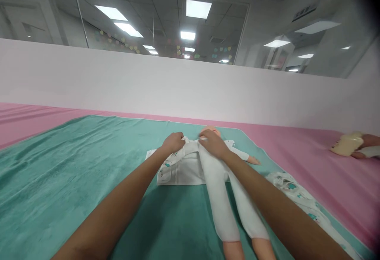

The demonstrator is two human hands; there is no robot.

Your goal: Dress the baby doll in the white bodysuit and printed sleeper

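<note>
1. Left of the left hand [173,143], the teal blanket [89,165] offers wide room.
2. Between both hands, white cloth [192,147] closes the gap.
3. Under the right hand [213,143] and forearm, the doll [218,190] blocks a low passage.
4. To the right of the forearm, a printed garment [298,192] lies in the way.

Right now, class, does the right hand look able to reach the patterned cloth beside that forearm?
Probably yes, once the right hand leaves the white-clothed doll: nothing visible bars its way to the patterned cloth.
</note>
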